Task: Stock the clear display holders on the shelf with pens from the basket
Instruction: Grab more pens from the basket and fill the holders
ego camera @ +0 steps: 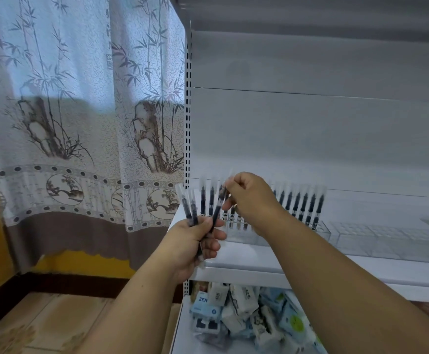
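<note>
Left hand (195,238) held low at the shelf's (246,259) front left corner, fingers curled round a small fan of pens (190,210) — black barrels, clear caps pointing up. Grip closed on the bunch; exact pen count unclear through motion blur.

Right hand (249,198) raised just above and right of the left, fingertips pinching the upper end of one pen (218,208) that slants down into the left hand's bunch. Both hands have hold of that pen.

Behind the hands, a clear display holder (320,229) sits on the white shelf with a row of the same pens standing upright in it, caps up — part of the row hidden by the right hand. A second clear holder (387,236) stands just beside it to the right, its slots showing as a grid.

Lower shelf: a heap of small white and blue packets (249,310). Left of the rack hangs a curtain (80,123) printed with bamboo and rocks. Basket not in view.
</note>
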Motion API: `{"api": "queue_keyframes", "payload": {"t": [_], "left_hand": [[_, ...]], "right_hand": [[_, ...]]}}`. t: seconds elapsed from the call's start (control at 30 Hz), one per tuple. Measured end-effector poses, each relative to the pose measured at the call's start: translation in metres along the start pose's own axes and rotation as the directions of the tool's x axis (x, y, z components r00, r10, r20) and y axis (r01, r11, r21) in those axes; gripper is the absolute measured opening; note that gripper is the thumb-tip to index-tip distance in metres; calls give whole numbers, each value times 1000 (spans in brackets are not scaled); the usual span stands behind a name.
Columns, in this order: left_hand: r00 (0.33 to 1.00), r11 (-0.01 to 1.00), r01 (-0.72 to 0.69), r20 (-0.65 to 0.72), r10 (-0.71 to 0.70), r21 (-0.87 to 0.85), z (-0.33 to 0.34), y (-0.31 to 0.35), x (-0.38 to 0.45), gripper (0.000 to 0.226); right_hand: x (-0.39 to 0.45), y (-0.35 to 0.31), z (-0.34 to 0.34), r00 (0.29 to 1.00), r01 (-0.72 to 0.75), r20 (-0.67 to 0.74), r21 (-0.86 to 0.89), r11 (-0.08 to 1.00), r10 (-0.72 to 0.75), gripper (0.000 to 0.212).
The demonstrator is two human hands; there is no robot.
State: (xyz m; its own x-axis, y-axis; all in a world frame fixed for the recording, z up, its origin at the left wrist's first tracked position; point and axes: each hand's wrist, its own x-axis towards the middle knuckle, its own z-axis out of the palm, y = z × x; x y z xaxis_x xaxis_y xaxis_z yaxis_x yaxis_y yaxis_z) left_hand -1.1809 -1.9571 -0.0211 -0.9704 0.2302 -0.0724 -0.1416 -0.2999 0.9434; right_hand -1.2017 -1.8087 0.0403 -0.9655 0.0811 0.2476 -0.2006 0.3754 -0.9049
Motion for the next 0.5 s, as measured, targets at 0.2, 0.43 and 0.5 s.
{"api": "queue_keyframes", "payload": {"t": [0.2, 0.43, 0.5], "left_hand": [[995, 999, -45, -94, 43, -19, -3, 3, 4, 21], [994, 999, -39, -100, 38, -2, -5, 0, 8, 23], [995, 999, -35, -97, 34, -12, -6, -2, 10, 23]], "right_hand": [[10, 7, 1, 947, 162, -268, -75, 984, -176, 17], [21, 11, 7, 917, 253, -210, -352, 901, -339, 21], [24, 14, 10, 924, 246, -184, -391, 887, -336, 22]]}}
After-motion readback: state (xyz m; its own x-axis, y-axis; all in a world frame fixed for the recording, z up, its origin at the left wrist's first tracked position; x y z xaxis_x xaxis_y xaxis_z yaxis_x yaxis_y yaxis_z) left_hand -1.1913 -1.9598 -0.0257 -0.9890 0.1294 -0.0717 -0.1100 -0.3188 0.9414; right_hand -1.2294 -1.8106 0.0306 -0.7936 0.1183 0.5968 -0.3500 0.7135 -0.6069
